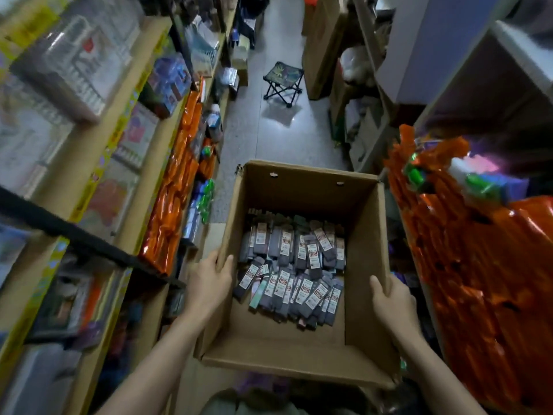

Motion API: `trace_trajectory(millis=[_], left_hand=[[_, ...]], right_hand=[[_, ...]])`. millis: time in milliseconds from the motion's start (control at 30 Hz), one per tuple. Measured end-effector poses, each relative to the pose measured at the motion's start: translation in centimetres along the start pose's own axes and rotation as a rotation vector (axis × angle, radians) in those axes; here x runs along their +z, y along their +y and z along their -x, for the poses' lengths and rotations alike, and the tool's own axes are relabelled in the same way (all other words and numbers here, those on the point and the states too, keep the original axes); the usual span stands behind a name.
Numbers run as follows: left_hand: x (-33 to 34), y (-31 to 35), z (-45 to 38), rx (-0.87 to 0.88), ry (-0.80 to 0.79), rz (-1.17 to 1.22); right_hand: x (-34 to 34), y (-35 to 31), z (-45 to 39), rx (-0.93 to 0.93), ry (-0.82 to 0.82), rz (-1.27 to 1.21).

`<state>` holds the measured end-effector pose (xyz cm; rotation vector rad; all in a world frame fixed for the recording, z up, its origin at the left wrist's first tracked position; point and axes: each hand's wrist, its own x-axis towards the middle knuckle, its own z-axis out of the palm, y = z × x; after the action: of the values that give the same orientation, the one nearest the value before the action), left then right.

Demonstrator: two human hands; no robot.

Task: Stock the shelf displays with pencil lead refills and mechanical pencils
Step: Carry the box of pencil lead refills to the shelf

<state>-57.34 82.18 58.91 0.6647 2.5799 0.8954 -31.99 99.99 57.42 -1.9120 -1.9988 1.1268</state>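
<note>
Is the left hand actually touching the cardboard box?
Touching. The head view shows the left hand gripping the left wall of the cardboard box, thumb hooked over the rim.

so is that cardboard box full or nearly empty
Far from full. The box is open at the top, and small packets only cover part of its floor, with bare cardboard showing in front and the walls standing high above them.

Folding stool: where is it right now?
In the head view, the stool stands on the aisle floor at top centre, beyond the box, between the shelves.
</note>
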Motion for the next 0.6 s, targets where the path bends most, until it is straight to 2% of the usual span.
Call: trace_trajectory(millis=[333, 600], left_hand=[[1.0, 9.7, -23.0, -0.033, 0.066, 0.003], [3.0, 14.2, -44.7, -0.089, 0.025, 0.04]], right_hand=[[-0.4, -16.8, -20.4, -0.13, -0.043, -0.014], [2.6, -30.3, -38.0, -0.119, -0.048, 0.007]])
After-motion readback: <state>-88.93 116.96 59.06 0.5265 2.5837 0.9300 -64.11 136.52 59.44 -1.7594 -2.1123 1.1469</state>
